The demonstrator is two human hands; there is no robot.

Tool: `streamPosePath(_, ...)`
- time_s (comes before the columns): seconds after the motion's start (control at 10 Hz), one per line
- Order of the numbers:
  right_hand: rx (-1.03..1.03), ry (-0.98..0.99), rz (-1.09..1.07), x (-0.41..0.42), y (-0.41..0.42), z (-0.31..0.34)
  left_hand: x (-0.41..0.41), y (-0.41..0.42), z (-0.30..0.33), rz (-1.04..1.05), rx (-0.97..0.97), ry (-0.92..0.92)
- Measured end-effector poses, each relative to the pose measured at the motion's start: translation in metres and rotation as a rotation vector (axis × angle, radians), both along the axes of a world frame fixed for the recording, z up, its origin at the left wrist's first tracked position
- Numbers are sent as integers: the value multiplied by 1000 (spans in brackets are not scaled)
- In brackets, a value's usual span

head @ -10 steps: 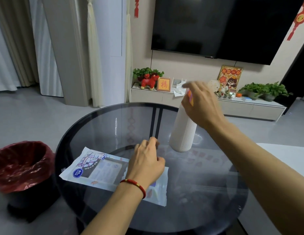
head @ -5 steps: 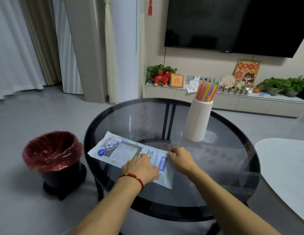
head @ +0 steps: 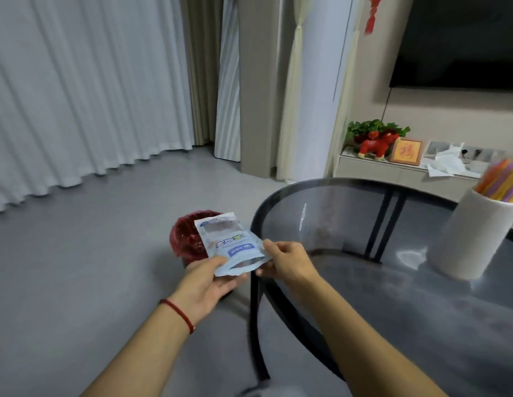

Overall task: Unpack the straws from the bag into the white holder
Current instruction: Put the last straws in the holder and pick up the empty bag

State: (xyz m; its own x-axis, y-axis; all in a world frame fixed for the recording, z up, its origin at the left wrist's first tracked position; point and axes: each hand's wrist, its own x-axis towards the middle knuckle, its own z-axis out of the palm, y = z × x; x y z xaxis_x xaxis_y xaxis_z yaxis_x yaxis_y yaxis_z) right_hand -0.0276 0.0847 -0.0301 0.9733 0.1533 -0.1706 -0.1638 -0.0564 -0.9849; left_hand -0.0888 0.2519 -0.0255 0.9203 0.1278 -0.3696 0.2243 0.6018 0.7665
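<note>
The flat blue-and-white straw bag (head: 229, 243) is held in the air, off the left edge of the table and above the bin. My left hand (head: 211, 285) grips its near open end from below. My right hand (head: 286, 260) pinches the same end from the right side. The ribbed white holder (head: 473, 239) stands on the table at the far right, with several coloured straws (head: 504, 181) sticking out of its top.
A round dark glass table (head: 392, 296) fills the right half. A black bin with a red liner (head: 186, 236) sits on the grey floor just left of the table, partly hidden by the bag. A low TV cabinet (head: 392, 170) with ornaments runs along the back wall.
Both hands have lifted the bag off the table and carried it left, over the bin. The view has swung left. One second ago my right hand was at the holder's top.
</note>
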Motion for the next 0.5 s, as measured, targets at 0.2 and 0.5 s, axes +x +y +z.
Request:
streamPosePath(0.2,-619,-414,81,7,3,-35,50,83,-9,77,53,69)
streamPosePath(0.5,-518,-473,19,19,-8,-66,148,120,-39,235,40,133)
